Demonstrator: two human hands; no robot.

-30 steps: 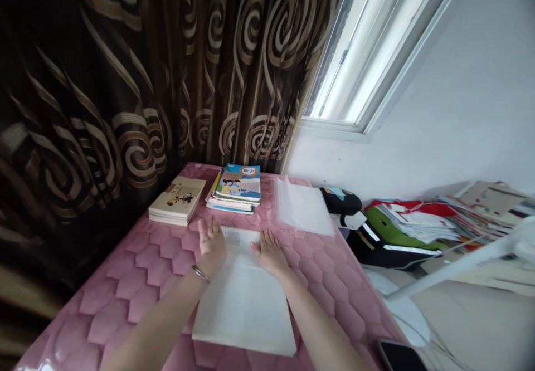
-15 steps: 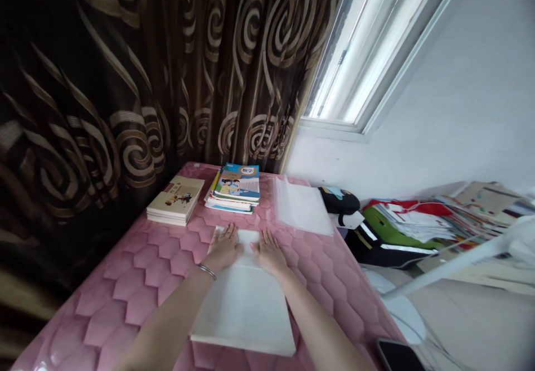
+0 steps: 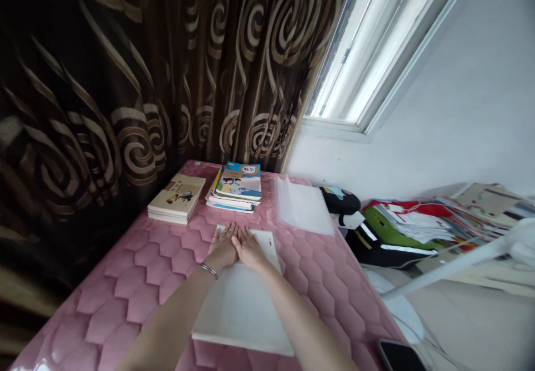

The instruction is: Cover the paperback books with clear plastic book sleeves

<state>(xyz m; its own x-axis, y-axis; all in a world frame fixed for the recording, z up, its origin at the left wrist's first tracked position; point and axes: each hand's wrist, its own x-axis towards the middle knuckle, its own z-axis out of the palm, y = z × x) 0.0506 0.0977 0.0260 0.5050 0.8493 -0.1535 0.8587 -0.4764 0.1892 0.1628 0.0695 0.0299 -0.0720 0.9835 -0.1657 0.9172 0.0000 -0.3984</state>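
A pale cream book (image 3: 242,310) lies flat on the pink table cover in front of me, with a crease or edge running across it near my wrists. My left hand (image 3: 223,247) rests flat on its far part, fingers stretched forward, a silver bracelet on the wrist. Beside it, my right hand (image 3: 248,248) also lies flat on the book, its thumb touching or overlapping the left hand. Small red print shows at the book's far right corner. Both palms hide the middle of the far part, and neither hand grasps anything.
Beyond the book are a stack of tan booklets (image 3: 176,197), a pile of colourful textbooks (image 3: 238,184) and clear plastic covers (image 3: 303,206). A dark phone (image 3: 400,355) lies near the right edge. A white lamp arm (image 3: 455,268) and a bag with papers stand to the right.
My right hand has slid left across the book until it meets my left hand, uncovering the red print at the far right corner. My left hand has hardly moved.
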